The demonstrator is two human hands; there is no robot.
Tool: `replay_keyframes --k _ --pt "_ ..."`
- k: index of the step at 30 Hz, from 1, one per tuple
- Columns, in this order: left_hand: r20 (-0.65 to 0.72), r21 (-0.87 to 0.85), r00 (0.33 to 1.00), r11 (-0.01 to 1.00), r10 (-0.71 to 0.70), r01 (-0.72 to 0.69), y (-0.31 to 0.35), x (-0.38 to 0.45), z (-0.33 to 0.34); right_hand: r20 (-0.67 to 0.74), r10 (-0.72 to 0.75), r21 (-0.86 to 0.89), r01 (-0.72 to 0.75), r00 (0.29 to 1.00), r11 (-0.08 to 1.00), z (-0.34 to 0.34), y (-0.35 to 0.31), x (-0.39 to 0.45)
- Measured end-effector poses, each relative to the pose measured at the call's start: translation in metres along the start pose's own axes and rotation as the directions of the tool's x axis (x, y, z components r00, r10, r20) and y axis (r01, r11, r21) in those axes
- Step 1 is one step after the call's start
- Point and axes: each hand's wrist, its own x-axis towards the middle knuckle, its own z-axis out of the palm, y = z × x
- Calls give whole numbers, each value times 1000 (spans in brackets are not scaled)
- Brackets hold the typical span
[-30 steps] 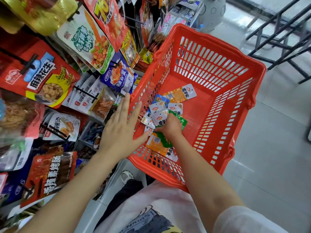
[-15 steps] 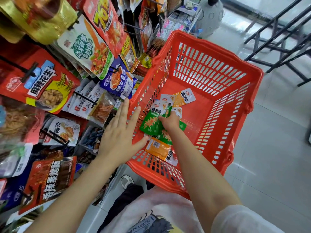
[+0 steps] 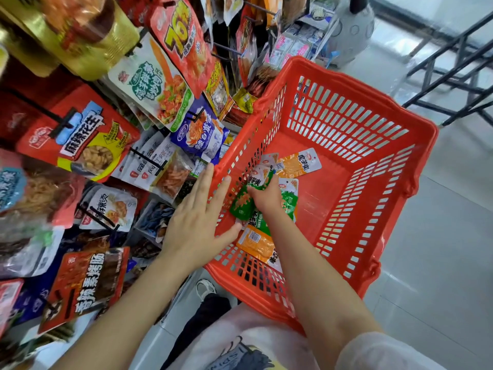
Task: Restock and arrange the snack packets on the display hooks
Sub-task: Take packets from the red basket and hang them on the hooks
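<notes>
Biggest risk from where I'm standing: the right hand (image 3: 265, 197) is grabbing a whole bunch of slippery little snack packets (image 3: 249, 194) at once, so one could easily slide out on the way up to the display hooks (image 3: 145, 159) and land on the floor. The red basket (image 3: 344, 84) looks propped at a tilt against the rack, so it could also shift if the bracing hand lets go.

The right grip is curled tight round a green packet plus a couple of white-topped ones, down in the basket's bottom. More orange packets (image 3: 300, 162) lie loose beside and under it. The left hand (image 3: 198, 217) is flat, fingers spread, pressing the basket's near side wall, holding nothing.
</notes>
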Motion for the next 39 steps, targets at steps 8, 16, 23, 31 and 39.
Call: replay_keyframes --k 8,16,23,31,39 --pt "23 -358 988 922 -151 149 10 18 -31 153 -182 352 119 971 928 -55 -31 -45" --pt "201 -964 900 85 -386 252 35 16 -105 406 -572 449 390 713 804 -80 -109 -156" --pt "247 -935 930 -320 -273 154 36 -72 -185 325 -783 162 784 531 599 -36 -144 -303" --pt "-105 -994 904 18 -414 -107 1 -239 -286 252 -959 18 990 133 142 0 -181 -457" --pt "-521 -853 696 334 -493 -402 -20 -363 -368 108 -994 177 984 -3 17 36 -213 -585"
